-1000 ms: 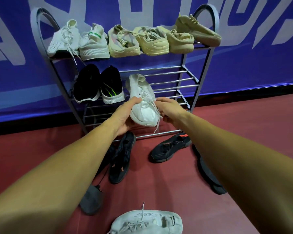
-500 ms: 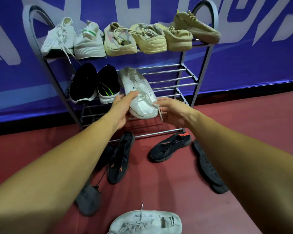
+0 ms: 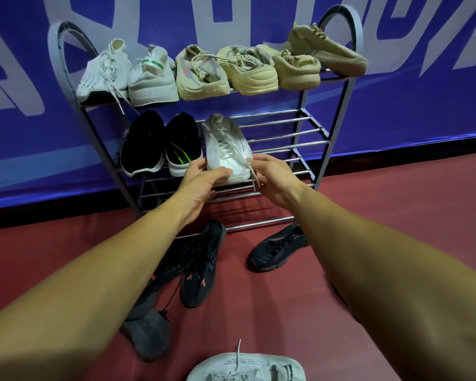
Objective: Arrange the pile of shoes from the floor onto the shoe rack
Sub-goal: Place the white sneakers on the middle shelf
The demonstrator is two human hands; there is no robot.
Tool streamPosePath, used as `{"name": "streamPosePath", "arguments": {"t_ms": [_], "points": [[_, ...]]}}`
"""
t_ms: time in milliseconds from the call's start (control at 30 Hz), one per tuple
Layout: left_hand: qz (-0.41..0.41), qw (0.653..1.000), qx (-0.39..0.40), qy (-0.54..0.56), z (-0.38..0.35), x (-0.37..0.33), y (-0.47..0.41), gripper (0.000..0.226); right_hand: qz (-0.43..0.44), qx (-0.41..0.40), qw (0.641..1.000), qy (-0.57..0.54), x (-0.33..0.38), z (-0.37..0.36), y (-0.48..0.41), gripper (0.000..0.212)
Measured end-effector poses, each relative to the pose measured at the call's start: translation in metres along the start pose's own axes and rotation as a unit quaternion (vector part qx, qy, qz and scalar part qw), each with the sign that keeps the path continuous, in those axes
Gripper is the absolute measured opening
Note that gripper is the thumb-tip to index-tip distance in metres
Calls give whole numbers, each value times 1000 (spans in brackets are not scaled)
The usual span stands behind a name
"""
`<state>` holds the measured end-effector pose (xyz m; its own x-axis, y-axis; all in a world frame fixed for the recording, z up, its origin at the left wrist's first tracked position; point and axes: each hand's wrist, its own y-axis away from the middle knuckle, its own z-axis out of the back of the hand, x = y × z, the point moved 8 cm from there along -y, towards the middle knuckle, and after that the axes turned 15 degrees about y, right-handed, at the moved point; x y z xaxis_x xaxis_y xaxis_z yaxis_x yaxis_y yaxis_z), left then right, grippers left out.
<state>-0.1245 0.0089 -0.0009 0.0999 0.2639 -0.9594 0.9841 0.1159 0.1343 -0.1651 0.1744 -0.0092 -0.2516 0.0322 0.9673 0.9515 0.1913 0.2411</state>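
- White shoe [image 3: 228, 152]: one, on the shoe rack's [image 3: 311, 133] middle shelf, beside two black shoes [image 3: 142, 144].
- Left hand [image 3: 201, 182] grasps its toe; right hand [image 3: 272, 180] touches its side, grip unclear.
- Top shelf: six pale shoes [image 3: 248, 70].
- Floor: three dark shoes [image 3: 201, 265] plainly visible.

Head view (wide-angle), facing forward and down — near shoe rack [image 3: 339, 9]

Before you, the white knit sneaker [image 3: 227, 149] lies on the middle shelf of the grey metal shoe rack [image 3: 335, 133], right of two black sneakers [image 3: 142, 141].
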Motion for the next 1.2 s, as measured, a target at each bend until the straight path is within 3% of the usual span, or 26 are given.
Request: {"name": "streamPosePath", "arguments": {"t_ms": [67,200,367,433,533,733,800,900,1200], "points": [[-10,1000,9,-20,-3,-1,0,72,2,9,1000,8,-1,-2,-2,28],[-28,996,21,-85,-6,2,-1,91,12,36,999,35,3,0,-3,35],[-49,993,0,-112,-11,4,-2,62,7,66,995,78,-5,3,-6,45],[-49,994,-3,-99,-10,9,-6,66,-9,64,995,74,-9,5,-7,48],[-42,995,4,-85,-10,16,-5,104,-30,71,995,70,-11,2,-7,49],[-54,993,31,-103,-7,16,5,75,-38,65,996,39,-15,-2,-9,47],[-58,993,25,-100,-5,16,1,81,-31,65,997,30,-13,-6,-10,43],[-66,993,3,-94,-6,10,-6,94,-16,58,998,22,-10,-12,-20,54],[-55,987,-28,-148,-3,9,-22,90,23,-21,999,25,-12,-10,-36,48]]}}
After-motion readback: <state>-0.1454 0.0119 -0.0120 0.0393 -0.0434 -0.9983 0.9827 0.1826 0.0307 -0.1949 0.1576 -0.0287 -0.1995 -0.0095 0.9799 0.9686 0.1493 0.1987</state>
